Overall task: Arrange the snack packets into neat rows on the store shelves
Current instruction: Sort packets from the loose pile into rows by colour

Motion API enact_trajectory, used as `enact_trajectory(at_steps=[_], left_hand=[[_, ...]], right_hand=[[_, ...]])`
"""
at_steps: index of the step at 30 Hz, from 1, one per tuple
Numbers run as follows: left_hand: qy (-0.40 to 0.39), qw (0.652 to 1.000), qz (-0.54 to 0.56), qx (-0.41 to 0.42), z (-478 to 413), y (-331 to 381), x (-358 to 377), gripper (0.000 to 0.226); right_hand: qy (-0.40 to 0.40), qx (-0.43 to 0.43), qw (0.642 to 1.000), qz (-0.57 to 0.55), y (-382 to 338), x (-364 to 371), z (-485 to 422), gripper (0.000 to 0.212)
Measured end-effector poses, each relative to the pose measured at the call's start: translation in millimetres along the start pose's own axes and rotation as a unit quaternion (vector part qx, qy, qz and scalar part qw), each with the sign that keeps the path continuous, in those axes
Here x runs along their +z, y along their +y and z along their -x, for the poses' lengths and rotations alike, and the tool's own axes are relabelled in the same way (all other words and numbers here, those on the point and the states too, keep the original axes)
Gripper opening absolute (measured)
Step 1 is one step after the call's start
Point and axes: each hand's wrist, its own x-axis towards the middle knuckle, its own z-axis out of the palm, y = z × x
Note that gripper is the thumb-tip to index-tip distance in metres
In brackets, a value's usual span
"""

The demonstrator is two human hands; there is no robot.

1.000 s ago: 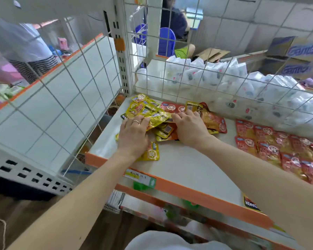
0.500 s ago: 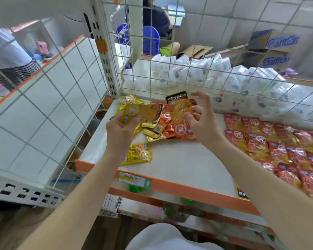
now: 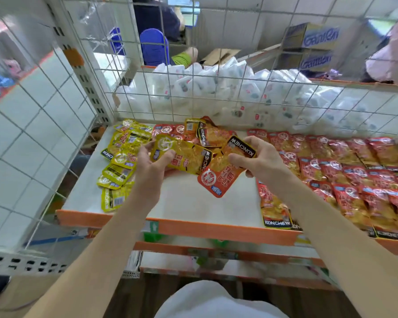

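Observation:
My left hand (image 3: 153,167) grips a yellow snack packet (image 3: 184,157) above the white shelf (image 3: 193,200). My right hand (image 3: 260,159) pinches a red snack packet (image 3: 218,177) by its black top edge, right beside the yellow one. A loose heap of yellow packets (image 3: 124,148) lies at the shelf's left side, with more orange and red packets (image 3: 207,131) piled behind my hands. Neat rows of red packets (image 3: 345,171) fill the right part of the shelf.
A wire mesh panel (image 3: 216,97) closes the shelf's back, with white packets (image 3: 228,88) behind it. A tiled side panel (image 3: 32,125) stands on the left. The orange shelf lip (image 3: 193,228) runs along the front, above lower shelves. Cardboard boxes (image 3: 313,47) and people are beyond.
Both hands rose from pressing on the heap, each lifting a packet. They now hold the two packets side by side, nearer the shelf's front.

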Motion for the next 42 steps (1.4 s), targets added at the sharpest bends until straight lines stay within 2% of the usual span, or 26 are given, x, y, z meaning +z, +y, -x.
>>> enact_trajectory(at_steps=[3,5,8,10,15,18,22,27,32,37,39,42], left_hand=[[-0.001,1.000,0.005,-0.016,4,-9,9,0.051],[-0.007,1.000,-0.010,-0.027,6,-13,14,0.063],[-0.023,0.998,-0.047,-0.037,7,-15,23,0.069],[-0.034,0.997,-0.064,-0.033,7,-17,31,0.059],[-0.086,0.991,-0.100,-0.029,7,-27,51,0.035],[-0.096,0.991,-0.086,-0.040,7,-33,63,0.018],[-0.102,0.990,-0.087,-0.044,3,-38,78,0.010],[-0.109,0.985,-0.129,-0.041,-12,-37,94,0.015],[-0.112,0.982,-0.151,-0.031,-34,-31,118,0.011],[-0.117,0.956,-0.265,0.039,-63,-34,141,0.010],[-0.112,0.945,-0.303,0.045,-72,-38,144,0.012],[-0.085,0.927,-0.361,0.064,-78,-44,140,0.015]], right_hand=[[0.023,0.028,0.997,-0.071,9,-14,10,0.038],[0.016,0.043,0.989,-0.138,15,-26,15,0.050],[0.018,0.069,0.980,-0.186,23,-43,20,0.028],[0.065,0.084,0.979,-0.172,28,-50,21,0.018],[0.132,0.124,0.967,-0.178,46,-53,22,0.019],[0.141,0.129,0.966,-0.175,54,-47,25,0.036],[0.169,0.095,0.979,-0.063,54,-40,19,0.042],[0.158,0.050,0.980,0.108,48,-31,-8,0.035],[0.155,0.018,0.966,0.205,44,-25,-42,0.031],[0.150,0.041,0.956,0.249,52,-22,-58,0.029],[0.151,0.022,0.943,0.296,56,-21,-60,0.032],[0.142,-0.001,0.903,0.405,60,-23,-63,0.041]])
